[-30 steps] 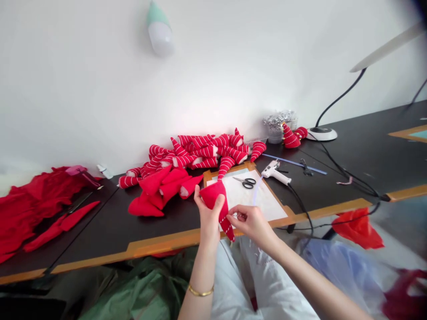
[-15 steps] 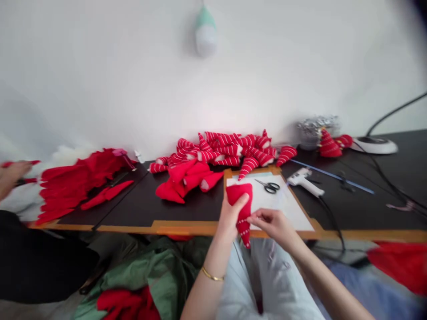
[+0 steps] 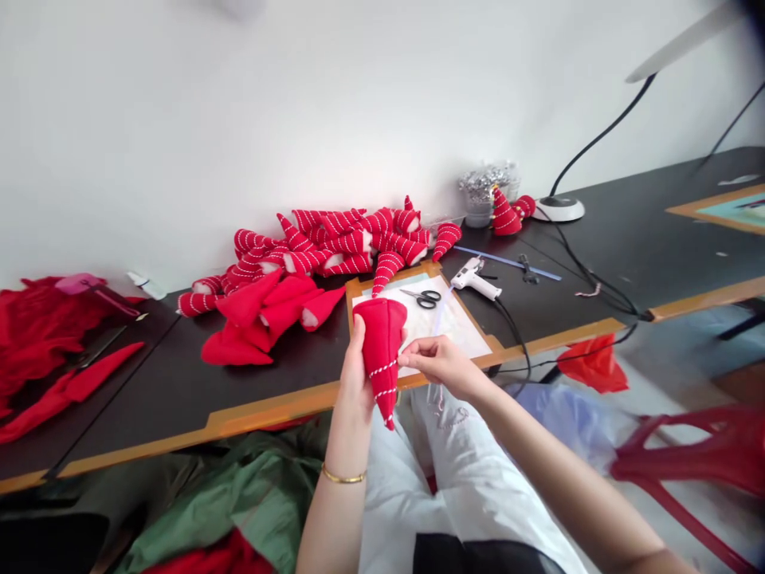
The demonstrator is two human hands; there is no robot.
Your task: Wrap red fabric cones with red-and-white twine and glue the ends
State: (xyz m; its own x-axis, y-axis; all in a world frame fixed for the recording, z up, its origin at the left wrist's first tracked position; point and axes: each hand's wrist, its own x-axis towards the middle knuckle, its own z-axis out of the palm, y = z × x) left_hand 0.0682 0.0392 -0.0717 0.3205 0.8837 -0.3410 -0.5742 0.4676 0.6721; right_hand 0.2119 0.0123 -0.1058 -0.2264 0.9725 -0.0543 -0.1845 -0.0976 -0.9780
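A red cloth cone [image 3: 383,339] points tip down, with white-and-red cord wound around its lower part. My left hand [image 3: 357,363] is wrapped round the cone's left side, a gold bangle on that wrist. At the cone's right edge my right hand [image 3: 436,360] pinches the loose cord, whose thin end dangles over the lap. Behind the hands, black scissors [image 3: 425,299] lie on a white sheet [image 3: 472,335] edged with brown tape. A white glue gun [image 3: 476,279] rests just right of the sheet.
Striped red cones [image 3: 352,239] are heaped by the wall, plain red cones [image 3: 268,315] in front of them. More red cloth [image 3: 45,327] lies far left. A lamp base [image 3: 559,209], silver tinsel tub [image 3: 478,209], blue strip [image 3: 508,263] and cables are on the right; a red stool [image 3: 699,450] stands below.
The view has swung right, so the table things sit further left and the other person's hand is out of view. The cone is turned, showing a seam and its cord more clearly.
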